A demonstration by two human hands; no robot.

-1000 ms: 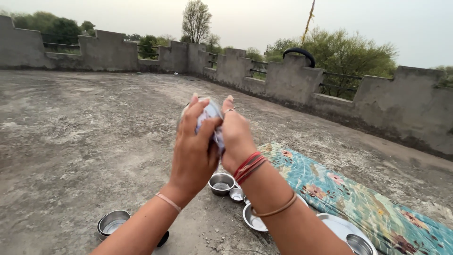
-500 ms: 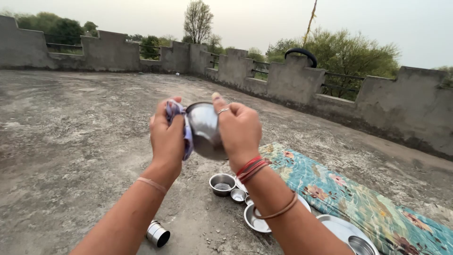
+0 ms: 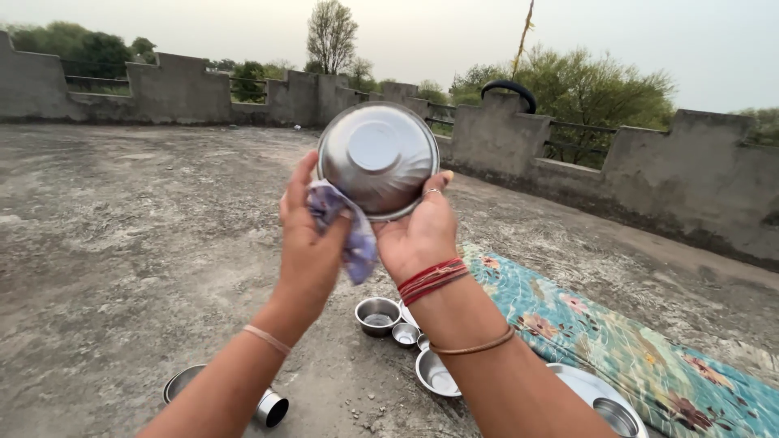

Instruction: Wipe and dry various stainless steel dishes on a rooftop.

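A notched parapet wall [image 3: 649,178] bounds the wide concrete roof floor [image 3: 122,243]. Small steel bowls [image 3: 378,315] stand beside the floral mat [image 3: 617,357]; their contents cannot be told. The right hand [image 3: 418,235] grips a steel bowl [image 3: 377,160] held up, base toward the camera. The left hand [image 3: 312,243] presses a crumpled cloth [image 3: 345,231] against its rim.

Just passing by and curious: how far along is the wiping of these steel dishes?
Hard to call any finished: none of the dishes on the ground shows whether it has been wiped. In hand: the right hand holds a steel bowl up, base toward the camera, while the left hand presses a cloth to its rim. Possibly left: small bowls, a tumbler and a plate by the mat.
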